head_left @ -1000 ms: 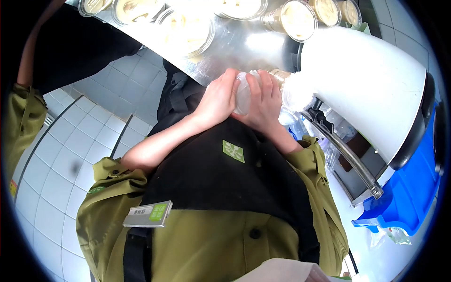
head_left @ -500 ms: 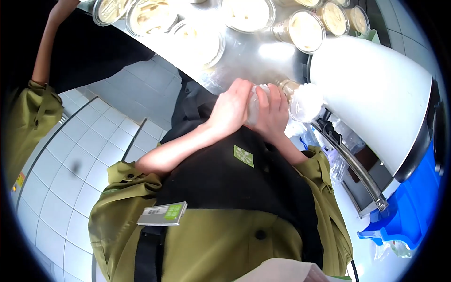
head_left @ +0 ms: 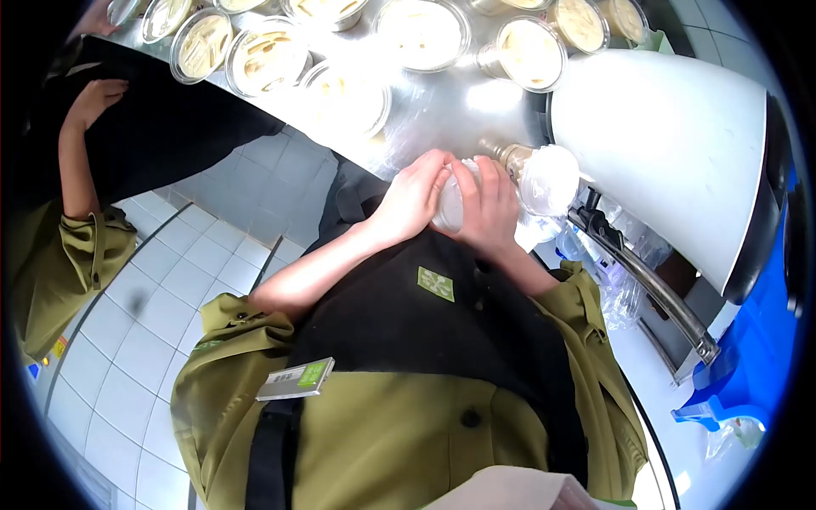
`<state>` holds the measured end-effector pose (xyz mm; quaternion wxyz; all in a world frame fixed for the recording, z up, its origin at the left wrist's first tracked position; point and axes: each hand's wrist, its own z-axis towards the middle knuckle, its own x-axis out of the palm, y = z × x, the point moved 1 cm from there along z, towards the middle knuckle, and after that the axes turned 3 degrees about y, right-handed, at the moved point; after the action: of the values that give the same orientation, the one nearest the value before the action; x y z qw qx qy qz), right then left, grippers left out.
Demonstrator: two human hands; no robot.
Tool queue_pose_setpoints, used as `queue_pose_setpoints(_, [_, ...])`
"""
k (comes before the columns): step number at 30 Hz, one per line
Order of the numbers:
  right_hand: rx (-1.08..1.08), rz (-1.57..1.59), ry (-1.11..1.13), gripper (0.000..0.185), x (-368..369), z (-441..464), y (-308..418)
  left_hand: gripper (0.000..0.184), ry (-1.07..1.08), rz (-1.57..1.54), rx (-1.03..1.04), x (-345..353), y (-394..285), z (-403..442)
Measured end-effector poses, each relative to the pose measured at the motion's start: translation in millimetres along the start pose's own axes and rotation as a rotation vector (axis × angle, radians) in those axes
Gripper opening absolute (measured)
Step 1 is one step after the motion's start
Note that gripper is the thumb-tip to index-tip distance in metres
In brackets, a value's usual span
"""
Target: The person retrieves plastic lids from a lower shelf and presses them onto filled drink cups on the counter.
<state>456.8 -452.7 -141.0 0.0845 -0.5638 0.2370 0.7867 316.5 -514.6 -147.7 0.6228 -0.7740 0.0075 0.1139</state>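
Note:
Both hands meet in front of my apron, near the edge of the steel counter (head_left: 429, 115). Between them is a translucent round plastic piece (head_left: 450, 206); whether it is a lid or a cup I cannot tell. The fingers of my left hand (head_left: 416, 197) wrap its left side. My right hand (head_left: 487, 204) curls over its right side, fingers pointing toward the counter. Just right of my right hand, a stack of clear plastic lids or cups (head_left: 549, 180) lies on its side, partly behind the fingers.
Several lidded clear cups with pale contents, one here (head_left: 531, 53), stand across the counter. To the right are a large white container (head_left: 659, 144), a metal bar (head_left: 650, 285) and a blue bin (head_left: 735, 382). At left is a co-worker's arm (head_left: 78, 170) in an olive sleeve.
The view has shifted slightly, showing more cups. My hands stay together, with more of the plastic piece's round face visible. The co-worker's hand has drawn back from the counter.

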Motion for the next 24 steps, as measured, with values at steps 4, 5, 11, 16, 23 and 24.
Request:
queue_pose_setpoints(4, [0.013,-0.002,0.017,0.072,1,-2,-1,0.020,0.173,-0.111,-0.016,-7,6,8])
queue_pose_setpoints(5, [0.011,-0.007,0.017,0.073,1,-3,-1,0.020,0.165,-0.138,-0.037,-7,3,8])
queue_pose_setpoints(11, [0.024,-0.036,-0.012,0.076,3,-6,-2,0.017,0.156,-0.078,-0.045,-3,9,6])
queue_pose_setpoints(16, [0.016,-0.055,0.001,0.072,4,-8,1,0.015,0.121,0.049,-0.029,-1,12,8])
queue_pose_setpoints(23, [0.033,-0.051,0.028,0.074,9,-12,-3,0.014,0.076,0.029,-0.060,-2,10,12])
queue_pose_setpoints(24, [0.048,-0.026,0.037,0.075,5,-11,-3,0.014,0.024,-0.025,-0.028,-2,12,12])
